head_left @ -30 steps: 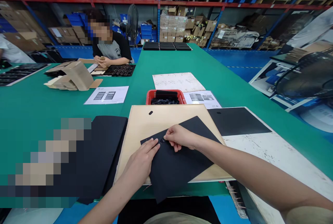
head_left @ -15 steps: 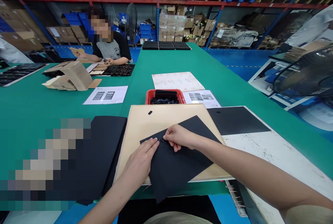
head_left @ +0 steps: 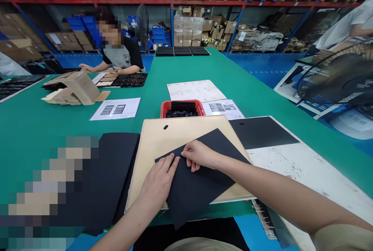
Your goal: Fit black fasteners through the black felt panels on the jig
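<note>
A black sheet (head_left: 204, 181) lies at a slant over a cream board (head_left: 154, 138), its lower corner hanging past the board's near edge. My left hand (head_left: 159, 177) rests flat on the sheet's left part, fingers extended. Thumb and forefinger of my right hand (head_left: 196, 156) are pinched together at the sheet, just right of the left fingertips; what they hold is too small to make out. A small black oval piece (head_left: 166, 127) lies on the board's upper left. Behind the board stands a red basket (head_left: 163, 108) with black pieces inside.
A black stack (head_left: 107, 181) lies to the left. At the right, another black sheet (head_left: 266, 132) covers part of a white board (head_left: 294, 165). Printed papers (head_left: 115, 109) and a torn carton (head_left: 83, 86) lie farther back. A person (head_left: 119, 54) sits across; a fan (head_left: 340, 76) stands right.
The view has shifted slightly. My hands stay nearly in place on the sheet, with the left forefinger a little closer to the right fingertips. The seated person's hands have moved lower.
</note>
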Demonstrator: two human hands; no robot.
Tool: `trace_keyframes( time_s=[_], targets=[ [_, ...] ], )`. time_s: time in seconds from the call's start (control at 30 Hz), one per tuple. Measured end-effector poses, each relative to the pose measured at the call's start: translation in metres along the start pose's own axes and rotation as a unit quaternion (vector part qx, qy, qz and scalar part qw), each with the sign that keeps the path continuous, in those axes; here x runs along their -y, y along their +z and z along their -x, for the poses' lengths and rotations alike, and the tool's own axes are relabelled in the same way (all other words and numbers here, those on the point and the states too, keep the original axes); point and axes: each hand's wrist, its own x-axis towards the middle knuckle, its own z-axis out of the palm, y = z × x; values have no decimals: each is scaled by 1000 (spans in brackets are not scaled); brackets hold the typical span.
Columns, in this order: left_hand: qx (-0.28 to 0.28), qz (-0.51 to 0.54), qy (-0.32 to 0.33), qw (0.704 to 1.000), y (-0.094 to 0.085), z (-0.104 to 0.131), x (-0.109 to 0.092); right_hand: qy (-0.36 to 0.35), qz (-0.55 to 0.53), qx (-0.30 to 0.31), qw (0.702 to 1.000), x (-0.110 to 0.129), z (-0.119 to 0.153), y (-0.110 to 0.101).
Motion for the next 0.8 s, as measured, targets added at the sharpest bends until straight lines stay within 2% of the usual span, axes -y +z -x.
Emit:
trace_keyframes(
  time_s=[0.1,0.2,0.3,0.43,0.67,0.8],
  targets=[
    [10,-18,5,1000,1,1,-3,-3,-49,0,999,1,9,-10],
    [32,-25,-6,999,-1,2,-7,-9,-106,-25,994,-6,21,-25],
    [56,-32,-12,998,-6,3,-11,-14,-114,-42,992,-16,30,-33],
    [74,-37,-17,996,-12,0,-15,-27,-95,-45,994,-23,34,-34],
    [114,-103,-3,988,-15,-13,-22,-35,-30,-66,997,-22,34,-27],
    [107,-117,3,987,-16,-15,-22,-68,60,-80,993,-24,39,-24]
  ],
)
